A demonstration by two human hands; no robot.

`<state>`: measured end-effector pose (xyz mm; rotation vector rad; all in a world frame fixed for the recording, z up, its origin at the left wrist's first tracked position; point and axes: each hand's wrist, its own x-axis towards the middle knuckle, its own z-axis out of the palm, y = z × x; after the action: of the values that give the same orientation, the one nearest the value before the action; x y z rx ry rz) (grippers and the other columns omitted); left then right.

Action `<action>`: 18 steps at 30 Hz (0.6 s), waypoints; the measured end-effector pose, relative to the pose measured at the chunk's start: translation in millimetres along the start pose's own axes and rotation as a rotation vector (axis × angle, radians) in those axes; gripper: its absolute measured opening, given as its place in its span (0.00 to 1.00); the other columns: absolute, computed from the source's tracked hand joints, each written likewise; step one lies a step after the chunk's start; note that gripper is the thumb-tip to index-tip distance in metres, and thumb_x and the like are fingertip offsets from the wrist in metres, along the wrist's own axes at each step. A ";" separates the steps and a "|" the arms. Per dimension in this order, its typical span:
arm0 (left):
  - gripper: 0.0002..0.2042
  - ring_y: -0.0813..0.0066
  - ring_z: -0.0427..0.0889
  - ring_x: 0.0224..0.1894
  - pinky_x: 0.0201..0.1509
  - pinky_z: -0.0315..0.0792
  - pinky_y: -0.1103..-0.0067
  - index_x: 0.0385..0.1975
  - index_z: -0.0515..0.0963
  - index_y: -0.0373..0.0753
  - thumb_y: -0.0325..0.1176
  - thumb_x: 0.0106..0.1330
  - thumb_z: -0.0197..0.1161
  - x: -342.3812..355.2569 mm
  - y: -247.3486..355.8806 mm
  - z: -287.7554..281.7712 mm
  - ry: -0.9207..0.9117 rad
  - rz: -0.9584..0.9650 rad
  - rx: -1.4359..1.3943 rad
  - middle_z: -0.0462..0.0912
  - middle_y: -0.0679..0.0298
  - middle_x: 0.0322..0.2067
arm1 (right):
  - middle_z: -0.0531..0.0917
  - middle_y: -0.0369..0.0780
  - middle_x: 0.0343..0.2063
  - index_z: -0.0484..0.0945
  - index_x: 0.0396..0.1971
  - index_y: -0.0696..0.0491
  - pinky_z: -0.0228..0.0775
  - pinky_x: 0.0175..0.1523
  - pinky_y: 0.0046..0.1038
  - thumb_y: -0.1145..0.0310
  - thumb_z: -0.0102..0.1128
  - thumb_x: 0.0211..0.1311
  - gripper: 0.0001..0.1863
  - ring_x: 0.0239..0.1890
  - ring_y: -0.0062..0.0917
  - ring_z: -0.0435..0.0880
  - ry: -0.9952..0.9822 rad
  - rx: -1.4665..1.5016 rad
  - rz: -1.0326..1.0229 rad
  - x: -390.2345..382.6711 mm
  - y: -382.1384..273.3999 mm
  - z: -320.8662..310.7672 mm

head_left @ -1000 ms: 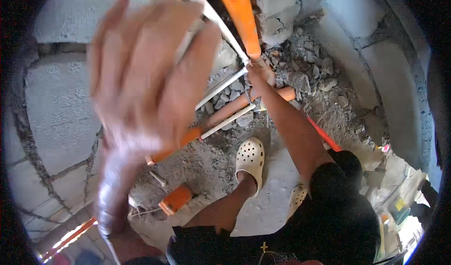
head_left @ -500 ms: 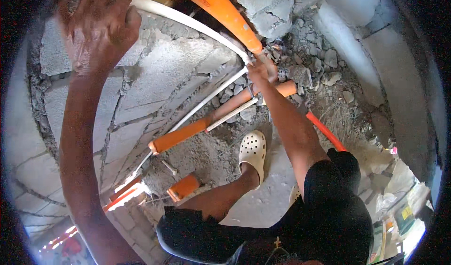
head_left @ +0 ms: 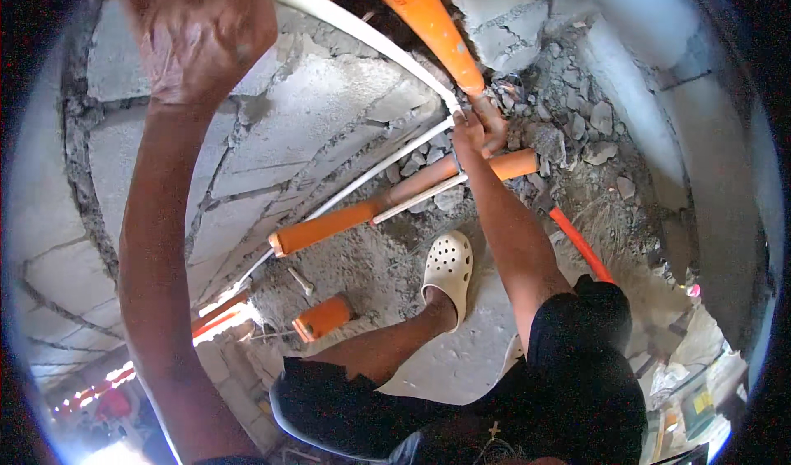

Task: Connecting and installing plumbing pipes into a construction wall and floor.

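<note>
At the upper left, my left hand (head_left: 206, 36) is closed round one end of a curved white plastic pipe (head_left: 354, 30); the frame's edge cuts off its fingers. The pipe bends down to the right, to where my right hand (head_left: 470, 138) is closed round its lower end. A second, straight white pipe (head_left: 375, 168) runs along the foot of the block wall and meets the first by my right fingers. The fingers partly cover this joint, so I cannot tell how the two pipes connect. A large orange pipe (head_left: 424, 24) comes down just beside my right hand.
An orange pipe (head_left: 329, 227) lies by the wall (head_left: 301, 106), a thin pale pipe (head_left: 420, 199) beside it. A short orange pipe piece (head_left: 323, 318) and a small white fitting (head_left: 301, 281) are nearer. Rubble (head_left: 597, 135) and a red-handled tool (head_left: 581, 242) lie right of my clog (head_left: 449, 271).
The view has turned slightly, shifting most of the scene to the right. My left fingers have slipped out past the top edge. Both hands keep their holds on the white pipe.
</note>
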<state>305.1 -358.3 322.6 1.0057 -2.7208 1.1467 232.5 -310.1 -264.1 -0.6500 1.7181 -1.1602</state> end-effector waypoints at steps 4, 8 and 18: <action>0.04 0.63 0.72 0.30 0.54 0.66 0.52 0.25 0.71 0.40 0.27 0.49 0.52 2.6 -11.1 -8.1 0.344 0.316 0.186 0.72 0.56 0.26 | 0.84 0.50 0.38 0.82 0.41 0.56 0.72 0.49 0.46 0.53 0.55 0.65 0.20 0.43 0.48 0.83 -0.041 0.029 -0.086 -2.0 -4.6 12.2; 0.03 0.67 0.72 0.32 0.65 0.57 0.53 0.21 0.69 0.42 0.31 0.53 0.53 -10.2 -27.0 4.4 0.314 0.219 0.096 0.71 0.60 0.27 | 0.83 0.46 0.40 0.77 0.51 0.55 0.72 0.53 0.36 0.55 0.52 0.69 0.21 0.47 0.39 0.80 -0.038 -0.400 -0.421 -17.3 -8.4 13.1; 0.06 0.63 0.71 0.33 0.58 0.59 0.52 0.19 0.69 0.40 0.33 0.55 0.53 -9.2 -17.9 4.3 0.245 0.078 0.074 0.66 0.58 0.24 | 0.73 0.33 0.14 0.77 0.44 0.48 0.62 0.14 0.23 0.57 0.59 0.67 0.12 0.11 0.18 0.70 -0.235 0.229 0.275 -34.5 -56.5 -17.6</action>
<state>323.5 -365.3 328.5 0.7158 -2.5613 1.2962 227.3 -298.2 -196.9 -0.3787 1.4009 -1.0229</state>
